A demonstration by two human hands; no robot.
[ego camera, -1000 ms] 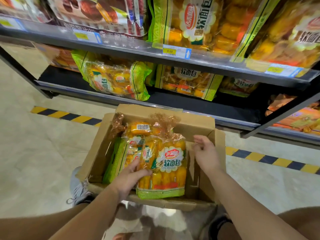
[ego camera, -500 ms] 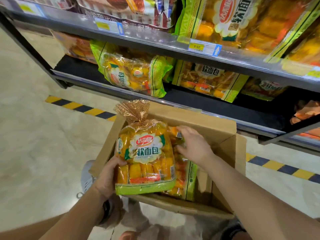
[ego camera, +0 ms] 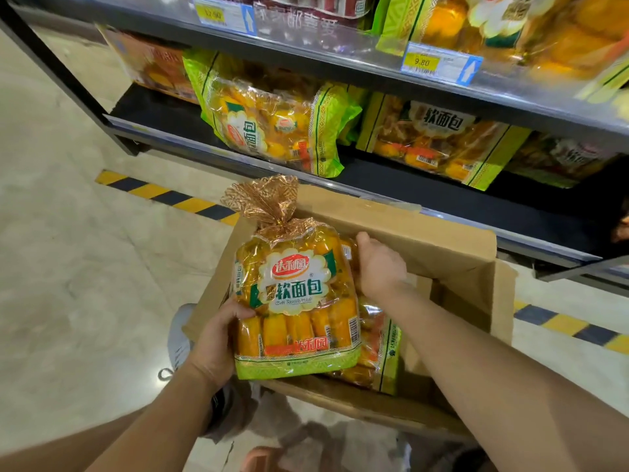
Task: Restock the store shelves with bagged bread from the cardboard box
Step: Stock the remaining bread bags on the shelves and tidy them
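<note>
Holding one bread bag (ego camera: 296,301) just over the cardboard box (ego camera: 442,240), left hand (ego camera: 218,338) gripping its bottom corner, right hand (ego camera: 379,267) beside it with grip hidden; next, probably up onto the shelf (ego camera: 160,110) behind the box.

Bread bag (ego camera: 296,301) over cardboard box (ego camera: 442,240)

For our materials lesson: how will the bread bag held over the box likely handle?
Probably light: the left hand holds the bag by one edge. Likely squashy: separate rolls in thin film. Its glossy film may slip.
</note>
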